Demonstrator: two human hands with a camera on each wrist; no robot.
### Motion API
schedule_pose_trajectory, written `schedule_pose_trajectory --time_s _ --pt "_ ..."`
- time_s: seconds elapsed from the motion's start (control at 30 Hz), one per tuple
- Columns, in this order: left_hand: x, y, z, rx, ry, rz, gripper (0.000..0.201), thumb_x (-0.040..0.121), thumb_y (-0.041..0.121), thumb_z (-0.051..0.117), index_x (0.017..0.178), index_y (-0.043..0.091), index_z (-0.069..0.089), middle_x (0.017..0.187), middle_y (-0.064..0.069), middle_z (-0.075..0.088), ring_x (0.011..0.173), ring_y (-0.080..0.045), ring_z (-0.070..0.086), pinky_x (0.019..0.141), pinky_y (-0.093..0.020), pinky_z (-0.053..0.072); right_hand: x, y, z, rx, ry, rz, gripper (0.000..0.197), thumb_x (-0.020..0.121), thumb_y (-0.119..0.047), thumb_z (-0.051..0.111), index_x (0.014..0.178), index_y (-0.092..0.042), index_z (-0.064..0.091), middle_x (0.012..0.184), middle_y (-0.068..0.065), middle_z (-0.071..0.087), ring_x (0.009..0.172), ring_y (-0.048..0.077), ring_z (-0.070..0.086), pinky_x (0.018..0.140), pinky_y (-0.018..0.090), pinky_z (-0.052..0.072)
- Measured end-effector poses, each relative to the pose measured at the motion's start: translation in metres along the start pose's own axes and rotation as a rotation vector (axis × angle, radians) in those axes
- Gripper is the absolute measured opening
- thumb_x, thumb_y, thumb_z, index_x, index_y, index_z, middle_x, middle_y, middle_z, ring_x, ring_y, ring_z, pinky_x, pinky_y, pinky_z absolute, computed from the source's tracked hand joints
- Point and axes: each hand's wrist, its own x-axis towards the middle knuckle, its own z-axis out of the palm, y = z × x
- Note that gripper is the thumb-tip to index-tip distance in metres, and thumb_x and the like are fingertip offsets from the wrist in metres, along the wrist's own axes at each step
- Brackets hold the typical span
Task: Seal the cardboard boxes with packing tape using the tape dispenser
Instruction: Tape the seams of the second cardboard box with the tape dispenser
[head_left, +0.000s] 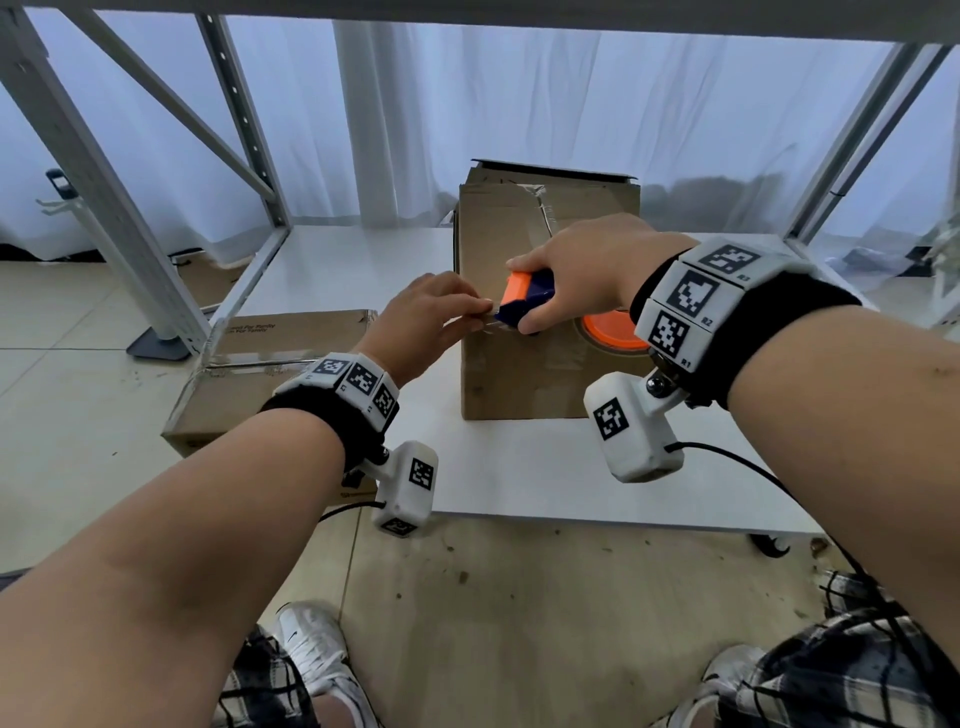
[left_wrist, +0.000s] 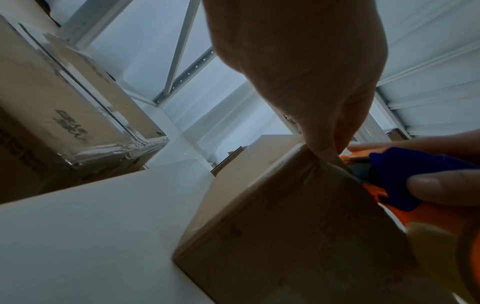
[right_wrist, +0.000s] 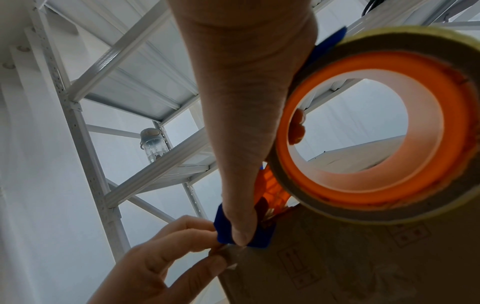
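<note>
Taping the upright cardboard box (head_left: 519, 374) on the white shelf (head_left: 519, 467)

Box contents hidden. Right hand (head_left: 582, 270) grips tape dispenser (head_left: 524, 299) at the box's top edge; left hand (head_left: 426, 322) pinches the tape end (right_wrist: 231, 255). Roll (right_wrist: 376, 127) partly cut off.

Soft backlight through curtains; wrist views dim, edges warped.

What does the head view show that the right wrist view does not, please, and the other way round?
Only the head view shows the second box on the left, already taped, and the white shelf under the box. Only the right wrist view shows the whole tape roll and a bottle on a rack. Both show the right hand holding the dispenser at the box's near top edge, and the left hand pinching the tape end.
</note>
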Motion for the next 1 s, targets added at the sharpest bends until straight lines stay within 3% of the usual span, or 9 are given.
schedule_pose_trajectory --time_s 0.07,0.13,0.2,0.33,0.5,0.7,1.0 --pt "-0.002 0.002 0.001 0.010 -0.014 0.001 0.026 0.090 0.013 0.061 0.115 0.010 0.068 0.116 -0.011 0.066 0.111 -0.030 0.058 0.092 -0.038 0.045 0.000 0.000 0.000 -0.006 0.000 -0.001 0.079 0.075 -0.078 0.049 0.145 -0.045 0.031 0.135 -0.007 0.052 0.121 0.019 0.050 0.074 0.031 0.038" --pt "-0.002 0.004 0.003 -0.037 -0.028 -0.057 0.029 0.093 0.014 0.057 0.121 0.010 0.065 0.128 -0.006 0.061 0.127 -0.023 0.050 0.104 -0.033 0.037 -0.001 -0.001 0.001 -0.015 0.007 -0.002 0.079 0.076 -0.077 0.049 0.145 -0.044 0.030 0.135 -0.006 0.052 0.122 0.020 0.049 0.074 0.031 0.039" --pt "-0.001 0.006 0.003 -0.103 -0.028 -0.124 0.029 0.095 0.015 0.055 0.122 0.011 0.064 0.131 -0.003 0.058 0.129 -0.018 0.047 0.108 -0.030 0.033 -0.002 -0.002 0.002 -0.025 0.016 -0.006 0.078 0.078 -0.077 0.049 0.146 -0.043 0.030 0.134 -0.005 0.053 0.120 0.020 0.050 0.073 0.031 0.040" --pt "0.002 0.008 0.002 -0.103 -0.023 -0.205 0.028 0.094 0.023 0.058 0.120 0.014 0.066 0.129 0.000 0.060 0.127 -0.012 0.050 0.106 -0.022 0.030 -0.005 -0.002 0.001 -0.059 0.042 -0.026 0.079 0.079 -0.077 0.046 0.147 -0.041 0.026 0.130 0.000 0.054 0.116 0.022 0.053 0.073 0.033 0.044" --pt "0.002 0.011 0.002 -0.147 -0.014 -0.235 0.028 0.093 0.021 0.059 0.119 0.013 0.066 0.127 -0.001 0.062 0.126 -0.013 0.051 0.108 -0.027 0.034 -0.012 -0.001 -0.006 -0.168 0.137 -0.061 0.080 0.079 -0.078 0.043 0.148 -0.043 0.022 0.123 0.005 0.056 0.110 0.027 0.056 0.074 0.034 0.040" --pt "-0.001 0.010 0.008 -0.174 0.029 -0.282 0.026 0.093 0.024 0.059 0.117 0.015 0.068 0.126 0.002 0.062 0.120 -0.015 0.056 0.106 -0.033 0.040 -0.013 0.001 0.004 -0.195 0.129 -0.057 0.081 0.080 -0.077 0.042 0.149 -0.042 0.017 0.125 0.008 0.053 0.112 0.029 0.055 0.083 0.037 0.040" --pt "-0.001 0.011 0.012 -0.207 0.082 -0.351 0.023 0.091 0.029 0.062 0.111 0.021 0.071 0.121 0.007 0.065 0.112 -0.014 0.061 0.101 -0.036 0.044 -0.011 0.003 0.004 -0.189 0.120 -0.056 0.080 0.078 -0.078 0.044 0.148 -0.044 0.021 0.126 0.007 0.054 0.113 0.029 0.054 0.084 0.037 0.041"
